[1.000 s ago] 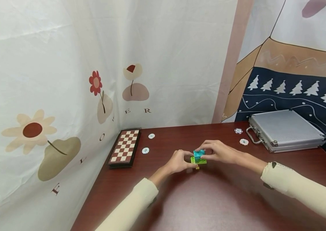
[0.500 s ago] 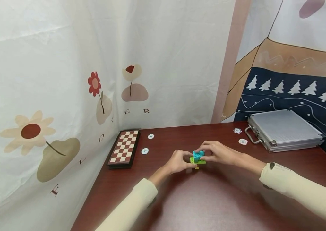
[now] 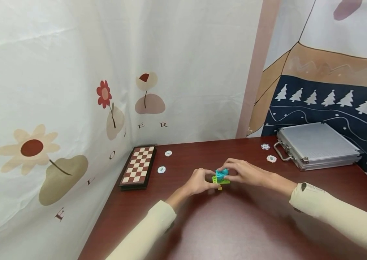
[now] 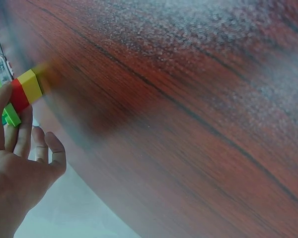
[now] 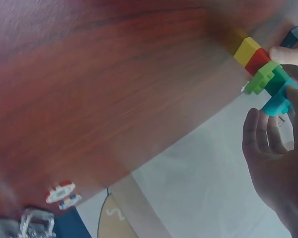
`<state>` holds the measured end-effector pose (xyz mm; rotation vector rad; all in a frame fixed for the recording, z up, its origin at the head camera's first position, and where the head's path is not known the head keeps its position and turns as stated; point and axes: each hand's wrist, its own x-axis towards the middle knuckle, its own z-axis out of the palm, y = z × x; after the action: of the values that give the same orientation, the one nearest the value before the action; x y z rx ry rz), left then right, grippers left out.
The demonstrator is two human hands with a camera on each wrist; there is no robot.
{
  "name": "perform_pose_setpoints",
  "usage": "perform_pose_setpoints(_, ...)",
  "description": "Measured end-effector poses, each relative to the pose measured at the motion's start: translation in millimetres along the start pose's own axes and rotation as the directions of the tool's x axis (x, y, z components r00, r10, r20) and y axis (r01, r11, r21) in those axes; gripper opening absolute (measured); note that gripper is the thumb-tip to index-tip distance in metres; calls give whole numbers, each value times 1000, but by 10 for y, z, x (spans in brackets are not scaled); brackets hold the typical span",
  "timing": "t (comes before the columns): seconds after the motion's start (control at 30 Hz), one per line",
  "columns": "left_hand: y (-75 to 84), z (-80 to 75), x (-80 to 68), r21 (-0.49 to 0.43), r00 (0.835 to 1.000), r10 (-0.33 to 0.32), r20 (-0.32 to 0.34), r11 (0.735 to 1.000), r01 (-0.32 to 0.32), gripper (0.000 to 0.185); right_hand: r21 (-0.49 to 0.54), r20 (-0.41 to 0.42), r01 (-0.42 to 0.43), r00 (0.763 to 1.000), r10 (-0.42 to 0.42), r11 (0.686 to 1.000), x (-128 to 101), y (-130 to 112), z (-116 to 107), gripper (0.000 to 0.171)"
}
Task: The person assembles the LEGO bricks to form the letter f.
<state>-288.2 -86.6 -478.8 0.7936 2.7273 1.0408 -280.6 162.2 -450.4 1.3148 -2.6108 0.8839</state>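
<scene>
1. Near the middle of the head view, both hands meet over a small brick stack (image 3: pixel 221 177) standing on the red-brown table (image 3: pixel 235 224).
2. Left hand (image 3: pixel 199 182) pinches the stack's lower part; its wrist view shows fingers against the red and yellow bricks (image 4: pixel 24 90).
3. Right hand (image 3: pixel 243 172) grips the turquoise brick (image 5: pixel 278 101) on top, fingers curled round it.
4. Judged risk: uneven pressure could pop the narrow stack apart or tip it, since its yellow foot looks small.
5. Upper left lies a chessboard (image 3: pixel 138 167); poker chips (image 3: pixel 161 169) and a metal case (image 3: pixel 316 144) sit further back.
</scene>
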Motion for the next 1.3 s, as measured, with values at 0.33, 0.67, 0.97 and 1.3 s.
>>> perform_pose_setpoints(0.33,-36,31,-26,12,999,29,-19,1000,-28,45,51,-46,5,999,-3,999,-66,19,81,42)
perform_pose_setpoints(0.67,-32,19,-83,-33,997,77,-25,996,-77,54,141,-23,13,1000,-10,990,-170,98,148,54)
perform_pose_setpoints(0.97,-21,-10,-32,-47,991,109,-80,992,-113,48,163,-23,-64,997,68,985,-166,172,105,53)
perform_pose_setpoints(1.3,2,83,146,-149,996,-12,-85,989,0,51,176,15,-209,978,210,962,-95,301,92,62)
